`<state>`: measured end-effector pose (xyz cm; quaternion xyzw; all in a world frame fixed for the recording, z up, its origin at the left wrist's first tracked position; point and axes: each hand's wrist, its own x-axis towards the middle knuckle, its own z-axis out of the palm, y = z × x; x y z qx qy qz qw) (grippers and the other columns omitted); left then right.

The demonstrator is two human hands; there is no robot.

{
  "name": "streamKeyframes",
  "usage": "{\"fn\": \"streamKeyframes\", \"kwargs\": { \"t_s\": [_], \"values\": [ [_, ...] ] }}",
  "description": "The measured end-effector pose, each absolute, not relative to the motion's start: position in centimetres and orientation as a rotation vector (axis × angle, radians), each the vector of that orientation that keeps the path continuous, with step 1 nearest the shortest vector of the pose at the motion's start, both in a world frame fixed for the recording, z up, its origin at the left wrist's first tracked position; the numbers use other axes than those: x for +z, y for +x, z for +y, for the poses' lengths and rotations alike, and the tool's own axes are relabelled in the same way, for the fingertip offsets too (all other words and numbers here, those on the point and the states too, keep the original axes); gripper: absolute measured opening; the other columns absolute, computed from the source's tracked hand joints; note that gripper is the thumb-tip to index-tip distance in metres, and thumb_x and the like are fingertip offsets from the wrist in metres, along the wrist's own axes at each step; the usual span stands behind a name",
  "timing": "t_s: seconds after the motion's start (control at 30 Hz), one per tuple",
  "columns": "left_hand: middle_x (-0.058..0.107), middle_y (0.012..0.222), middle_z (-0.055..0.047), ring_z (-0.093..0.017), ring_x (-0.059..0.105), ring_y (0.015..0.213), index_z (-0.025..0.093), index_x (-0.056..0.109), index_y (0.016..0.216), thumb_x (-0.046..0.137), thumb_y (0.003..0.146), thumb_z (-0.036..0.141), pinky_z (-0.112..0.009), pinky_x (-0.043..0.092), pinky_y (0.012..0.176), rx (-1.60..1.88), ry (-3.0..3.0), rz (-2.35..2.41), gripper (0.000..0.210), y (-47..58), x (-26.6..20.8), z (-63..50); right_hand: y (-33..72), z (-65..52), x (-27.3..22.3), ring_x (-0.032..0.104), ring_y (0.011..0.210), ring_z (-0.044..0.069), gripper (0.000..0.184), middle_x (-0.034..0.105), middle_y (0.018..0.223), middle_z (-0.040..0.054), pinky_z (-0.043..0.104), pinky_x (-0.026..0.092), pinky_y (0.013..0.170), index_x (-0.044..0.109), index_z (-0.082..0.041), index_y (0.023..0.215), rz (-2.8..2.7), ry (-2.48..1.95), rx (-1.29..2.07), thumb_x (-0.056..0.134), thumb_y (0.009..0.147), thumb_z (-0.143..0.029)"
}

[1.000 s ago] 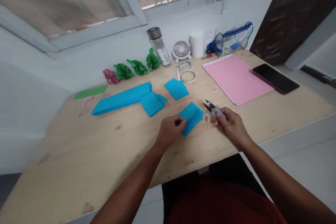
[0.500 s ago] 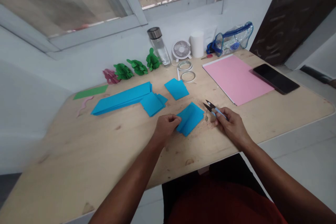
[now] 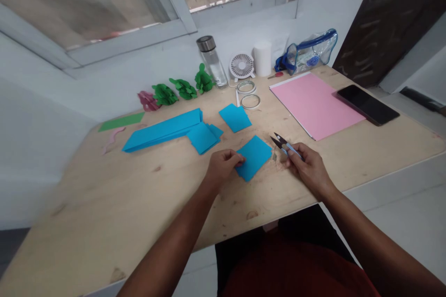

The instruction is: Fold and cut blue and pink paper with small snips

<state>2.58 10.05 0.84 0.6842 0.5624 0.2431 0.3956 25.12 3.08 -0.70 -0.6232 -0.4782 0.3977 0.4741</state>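
Nearby, phone (image 3: pixel 368 105) overlapping pink sheet (image 3: pixel 315 104); right hand (image 3: pixel 311 169) gripping snips (image 3: pixel 283 140), left hand (image 3: pixel 222 167) touching blue paper (image 3: pixel 255 157), grip unclear.

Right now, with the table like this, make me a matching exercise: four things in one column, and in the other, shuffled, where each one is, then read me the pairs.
Things
1. snips
2. fan
3. phone
4. nearest blue paper

Places
A. lying flat at the right edge of the pink sheet
B. touched by the left hand
C. standing between the glass bottle and the white cylinder
D. held in the right hand

Pairs: 1-D, 2-C, 3-A, 4-B
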Motion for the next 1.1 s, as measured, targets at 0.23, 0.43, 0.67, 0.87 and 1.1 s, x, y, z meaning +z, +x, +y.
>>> {"fn": "streamKeyframes", "kwargs": {
  "t_s": [0.23,0.43,0.67,0.87,1.1],
  "values": [
    [0.063,0.103,-0.010,-0.027,0.057,0.100,0.017,0.061,0.091,0.072,0.062,0.035,-0.037,0.044,0.087,0.377,2.134,1.506,0.036,3.6,1.2,13.0,24.8,3.0,-0.5,0.046,0.049,0.010,0.029,0.059,0.061,-0.0007,0.025,0.035,0.048,0.059,-0.019,0.084,-1.149,-1.515,1.014,0.053,0.086,-0.047],
    [0.065,0.092,-0.008,-0.026,0.058,0.094,0.018,0.059,0.085,0.072,0.065,0.033,-0.033,0.043,0.080,0.099,2.263,1.565,0.028,4.9,1.3,14.4,22.8,3.2,0.2,0.062,0.077,0.017,0.033,0.068,0.083,0.0056,0.032,0.050,0.071,0.064,-0.018,0.080,-0.886,-1.366,1.235,0.066,0.074,-0.050],
    [0.066,0.090,-0.006,-0.022,0.061,0.086,0.019,0.058,0.093,0.068,0.069,0.034,-0.028,0.041,0.068,0.000,2.226,1.632,0.029,5.1,1.6,14.1,20.5,2.7,1.7,0.061,0.097,0.020,0.023,0.069,0.090,0.0034,0.035,0.050,0.086,0.068,-0.021,0.076,-0.362,-1.148,1.482,0.077,0.066,-0.040],
    [0.067,0.085,-0.003,-0.019,0.061,0.080,0.019,0.061,0.084,0.066,0.070,0.035,-0.025,0.038,0.060,0.026,2.150,1.608,0.022,5.3,1.8,13.7,19.5,2.5,1.3,0.062,0.093,0.018,0.021,0.070,0.091,0.0016,0.033,0.050,0.086,0.069,-0.023,0.078,-0.386,-1.121,1.456,0.075,0.069,-0.040],
    [0.066,0.076,-0.002,-0.017,0.060,0.074,0.018,0.062,0.073,0.065,0.067,0.028,-0.024,0.038,0.059,0.152,2.063,1.588,0.013,5.1,1.9,13.2,19.3,2.3,0.9,0.061,0.099,0.020,0.017,0.070,0.095,0.0038,0.034,0.049,0.088,0.069,-0.023,0.078,-0.395,-1.137,1.440,0.073,0.071,-0.038]
  ]
}}
